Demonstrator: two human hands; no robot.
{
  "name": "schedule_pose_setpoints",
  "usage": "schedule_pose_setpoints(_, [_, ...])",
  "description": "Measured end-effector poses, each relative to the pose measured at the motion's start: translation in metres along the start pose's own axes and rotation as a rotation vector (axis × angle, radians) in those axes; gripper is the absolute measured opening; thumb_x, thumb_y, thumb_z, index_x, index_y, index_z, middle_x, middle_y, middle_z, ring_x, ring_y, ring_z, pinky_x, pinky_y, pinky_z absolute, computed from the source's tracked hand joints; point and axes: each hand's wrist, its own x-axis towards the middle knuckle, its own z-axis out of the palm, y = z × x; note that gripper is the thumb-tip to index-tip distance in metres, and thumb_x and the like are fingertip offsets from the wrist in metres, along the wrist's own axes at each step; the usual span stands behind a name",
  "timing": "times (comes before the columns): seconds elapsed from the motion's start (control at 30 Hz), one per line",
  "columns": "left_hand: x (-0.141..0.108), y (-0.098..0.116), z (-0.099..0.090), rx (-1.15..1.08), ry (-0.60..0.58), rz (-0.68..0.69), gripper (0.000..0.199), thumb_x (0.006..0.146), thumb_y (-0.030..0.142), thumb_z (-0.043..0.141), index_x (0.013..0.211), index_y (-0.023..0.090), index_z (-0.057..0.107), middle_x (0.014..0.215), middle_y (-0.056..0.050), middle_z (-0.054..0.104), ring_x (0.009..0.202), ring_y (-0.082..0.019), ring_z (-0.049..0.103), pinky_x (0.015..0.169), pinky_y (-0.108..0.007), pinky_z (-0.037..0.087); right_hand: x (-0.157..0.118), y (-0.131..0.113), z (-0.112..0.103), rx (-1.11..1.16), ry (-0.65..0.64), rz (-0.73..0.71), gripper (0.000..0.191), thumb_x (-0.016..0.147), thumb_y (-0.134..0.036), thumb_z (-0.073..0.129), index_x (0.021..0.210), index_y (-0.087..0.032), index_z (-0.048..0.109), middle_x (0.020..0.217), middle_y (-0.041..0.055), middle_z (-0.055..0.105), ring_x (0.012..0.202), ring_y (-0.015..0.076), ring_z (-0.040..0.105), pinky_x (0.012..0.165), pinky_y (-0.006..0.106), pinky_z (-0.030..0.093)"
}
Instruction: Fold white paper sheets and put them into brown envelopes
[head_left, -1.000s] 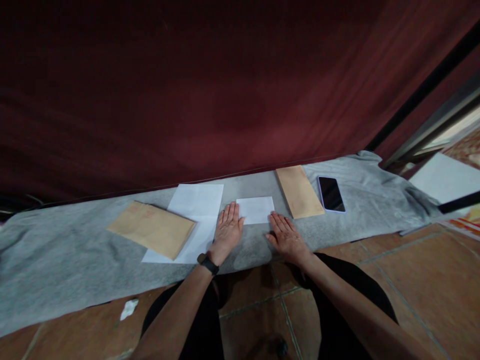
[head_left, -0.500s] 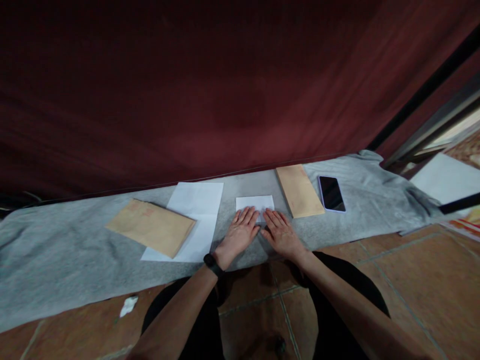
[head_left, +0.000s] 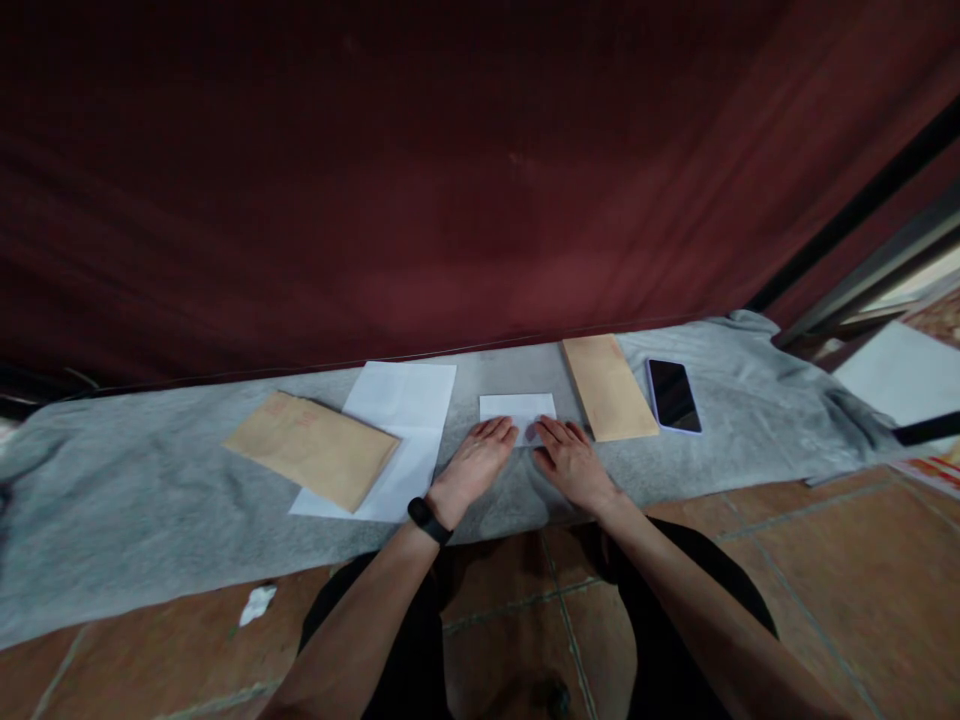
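A small folded white sheet of paper (head_left: 517, 404) lies on the grey cloth in front of me, a crease running across it. My left hand (head_left: 477, 462) is at its near left part, fingers together and bent onto the paper, thumb out of sight. My right hand (head_left: 574, 464) holds the near right part in the same way, its thumb drawn in close to the near edge. The fingers cover both near corners.
Grey cloth (head_left: 165, 520) covers the long low surface. To the left, a brown envelope (head_left: 315, 448) overlaps a larger white sheet (head_left: 405, 400). Another brown envelope (head_left: 609, 388) and a phone (head_left: 673, 396) lie right. A dark red curtain (head_left: 450, 200) hangs behind; crumpled tissue (head_left: 257, 604) lies on the tiles.
My hands were flat on the small paper with thumbs stretched out; now the fingers are more bent and the thumbs drawn in. The whole view has shifted slightly.
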Motion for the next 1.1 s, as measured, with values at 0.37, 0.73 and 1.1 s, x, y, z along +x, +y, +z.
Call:
schedule_pose_setpoints(0.37, [0.008,-0.027,-0.019,-0.623,0.437,-0.282,0.018,0.093,0.034,0.060,0.097,0.022,0.073,0.096,-0.003,0.076,0.091,-0.020,0.069,0.087,-0.032,0.052,0.022,0.028,-0.017,0.614,0.277,0.127,0.030,0.094,-0.041,0.052,0.104,-0.021,0.071,0.093,0.0050,0.075,0.087,0.0214,0.069,0.079,0.034,0.055])
schedule_pose_setpoints(0.73, [0.020,-0.032,0.013,-1.197,0.336,-0.648,0.022,0.082,0.040,0.058,0.084,0.019,0.063,0.068,0.002,0.063,0.058,-0.013,0.059,0.052,-0.022,0.045,0.043,0.037,0.005,0.952,0.359,0.364,0.034,0.078,-0.055,0.061,0.071,-0.022,0.053,0.059,-0.0058,0.046,0.053,0.0117,0.042,0.049,0.023,0.035])
schedule_pose_setpoints(1.1, [0.024,-0.036,0.016,-0.737,0.341,-0.760,0.012,0.087,0.015,0.054,0.084,0.020,0.064,0.075,-0.002,0.068,0.078,-0.020,0.067,0.078,-0.031,0.050,0.034,0.022,0.018,0.294,0.379,0.162,0.050,0.096,-0.031,0.045,0.143,-0.014,0.050,0.132,0.0190,0.061,0.122,0.0300,0.058,0.106,0.048,0.047])
